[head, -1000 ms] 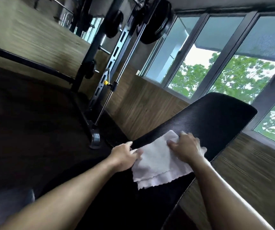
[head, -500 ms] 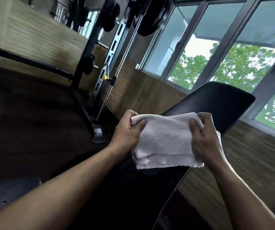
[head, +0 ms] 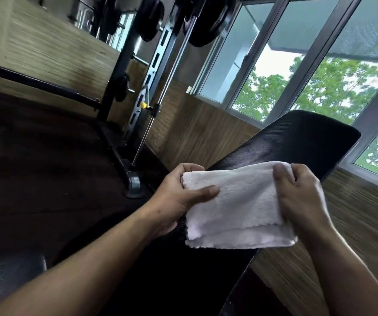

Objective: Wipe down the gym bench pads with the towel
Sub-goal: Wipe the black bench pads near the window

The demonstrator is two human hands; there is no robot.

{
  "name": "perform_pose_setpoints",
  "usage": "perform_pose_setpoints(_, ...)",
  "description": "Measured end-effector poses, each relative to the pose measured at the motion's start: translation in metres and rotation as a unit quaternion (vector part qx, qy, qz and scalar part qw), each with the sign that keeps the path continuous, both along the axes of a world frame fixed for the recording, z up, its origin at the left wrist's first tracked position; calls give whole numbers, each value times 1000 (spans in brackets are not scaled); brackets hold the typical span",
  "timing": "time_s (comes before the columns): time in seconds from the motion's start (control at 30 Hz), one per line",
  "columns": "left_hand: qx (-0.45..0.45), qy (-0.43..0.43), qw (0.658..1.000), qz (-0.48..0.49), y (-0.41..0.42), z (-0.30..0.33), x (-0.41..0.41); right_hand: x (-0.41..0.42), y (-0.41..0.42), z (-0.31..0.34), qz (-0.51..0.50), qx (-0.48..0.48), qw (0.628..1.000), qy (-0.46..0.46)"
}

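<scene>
A folded white towel (head: 240, 206) hangs in the air above the black textured bench pad (head: 297, 137), which slopes up toward the windows. My left hand (head: 178, 199) grips the towel's left edge, thumb across its front. My right hand (head: 299, 195) pinches the towel's upper right corner, thumb on the front. The towel hides the middle of the pad. A second dark pad (head: 5, 277) shows at the lower left.
A black weight rack (head: 147, 71) with plates and a chrome guide rod stands at the left, its foot (head: 133, 185) on the dark floor mat. Wood-panelled wall and large windows (head: 274, 65) lie behind the bench. Wood flooring runs at the right.
A second ago the towel lay flat on the pad under both hands. It has been lifted off and folded over, and now both hands hold it up in front of the pad.
</scene>
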State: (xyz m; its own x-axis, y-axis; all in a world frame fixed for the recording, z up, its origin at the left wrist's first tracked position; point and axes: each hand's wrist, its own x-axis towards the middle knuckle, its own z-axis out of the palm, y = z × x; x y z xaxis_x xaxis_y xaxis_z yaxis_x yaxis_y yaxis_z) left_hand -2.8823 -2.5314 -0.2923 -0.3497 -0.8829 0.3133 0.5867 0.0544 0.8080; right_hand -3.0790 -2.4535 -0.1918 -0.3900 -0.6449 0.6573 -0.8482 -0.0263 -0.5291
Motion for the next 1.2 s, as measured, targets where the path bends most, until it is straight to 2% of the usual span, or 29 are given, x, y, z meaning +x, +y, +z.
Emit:
perform_pose_setpoints(0.07, 6, -35, 998, 52, -7, -10, -6, -3, -3, 0, -15, 22, 1000, 7)
perform_pose_setpoints(0.17, 2, -185, 969, 163, -16, -34, -18, 2, -16, -13, 6, 123, 990, -76)
perform_pose_setpoints(0.2, -7, -225, 955, 192, -17, -41, -21, 1, -20, -19, -1, 145, 986, -79)
perform_pose_setpoints(0.27, -27, -253, 940, 227, -20, -47, -24, 0, -28, -20, -58, 161, 985, -1)
perform_pose_setpoints(0.33, -38, -290, 926, 240, -24, -50, -23, 1, -31, -17, -79, 170, 982, 36)
perform_pose_setpoints(0.4, -62, -388, 881, 262, -26, -54, -24, 7, -34, -15, -82, 209, 974, 33)
perform_pose_setpoints(0.47, -128, -459, 814, 333, -18, -59, -23, 8, -37, -14, -94, 249, 963, 51)
perform_pose_setpoints(0.5, -188, -448, 789, 376, -11, -60, -22, 8, -37, -14, -94, 263, 958, 62)
perform_pose_setpoints(0.57, -331, -384, 767, 394, 8, -59, -22, 9, -36, -10, -84, 273, 955, 76)
perform_pose_setpoints(0.6, -386, -387, 760, 351, 17, -57, -25, 9, -34, -7, -68, 269, 959, 63)
perform_pose_setpoints(0.67, -397, -469, 758, 218, 31, -50, -35, 11, -30, -4, -2, 248, 969, -19)
perform_pose_setpoints(0.73, -351, -512, 767, 162, 32, -45, -41, 12, -25, -1, 91, 210, 957, -180)
perform_pose_setpoints(0.8, -324, -498, 782, 185, 27, -41, -39, 15, -24, -1, 183, 148, 894, -381)
perform_pose_setpoints(0.87, -303, -475, 799, 209, 20, -33, -34, 18, -29, -1, 229, 95, 835, -491)
perform_pose_setpoints(0.97, -221, -441, 834, 247, -9, -21, -24, 23, -44, -1, 222, 65, 794, -562)
perform_pose_setpoints(1.07, -126, -416, 867, 246, -48, 6, -6, 21, -61, 2, 168, 71, 784, -594)
perform_pose_setpoints(1.17, -92, -413, 865, 270, -71, 31, 4, 28, -68, 6, 167, 116, 795, -572)
perform_pose_setpoints(1.2, -106, -416, 859, 278, -75, 36, 3, 28, -71, 7, 163, 123, 814, -543)
